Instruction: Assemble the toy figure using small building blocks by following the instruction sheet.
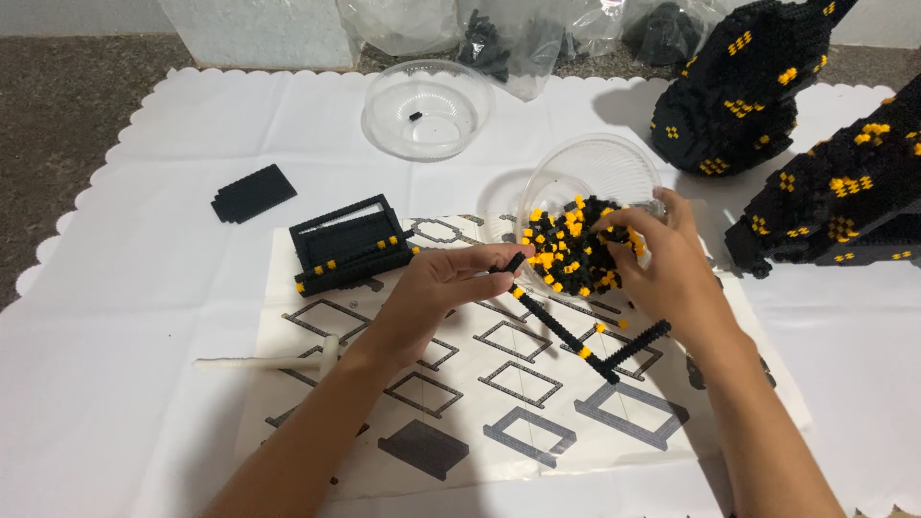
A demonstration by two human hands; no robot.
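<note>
Black and yellow bricks made up nearly everything we found at this station. We noted the left hand (436, 288) closed in a pinch on one end of a thin L-shaped brick frame (576, 338), black with a few yellow studs, which ran down and away from the fingertips to a corner and turned back up toward the right wrist. The right hand (662, 264) had its fingers curled into a pile of loose bricks (568, 251) spilling from a tipped clear bowl (600, 173) directly beyond it; we could not tell whether it gripped a piece. Beneath both hands lay an instruction sheet (460, 403) printed with grey frame outlines. Beyond the left hand sat a partly built black box section (350, 245), with a flat black plate (253, 192) farther out, and a white tool (269, 362) rested beside the left forearm. A second clear bowl (427, 107) stood well beyond both hands. Two large built models (815, 144) crowded the area outside the right hand, close to the tipped bowl.
</note>
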